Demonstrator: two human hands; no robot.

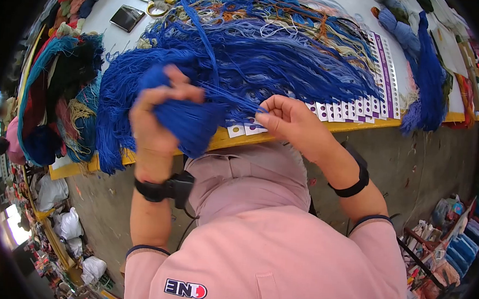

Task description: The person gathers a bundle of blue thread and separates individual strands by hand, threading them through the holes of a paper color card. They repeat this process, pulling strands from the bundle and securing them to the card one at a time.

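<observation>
My left hand (162, 109), slightly smeared by motion, is closed around a thick hank of royal-blue thread (194, 122) whose loose end hangs over the table's front edge. Several strands stretch from this hank toward my right hand (290, 120), which pinches them between thumb and fingertips. Beneath both hands spreads a large heap of blue thread (267, 52), with light blue, orange and cream strands farther back. White cards with punched holes (351, 110) line the front edge under the heap, their holes threaded with strands.
Scissors (159, 6) and a dark, flat rectangular object (127, 17) lie at the back left. Multicoloured hanks (62, 95) hang at the left edge, and a dark blue hank (431, 79) at the right. The table has a yellow edge (234, 140). Shelves and bags stand around.
</observation>
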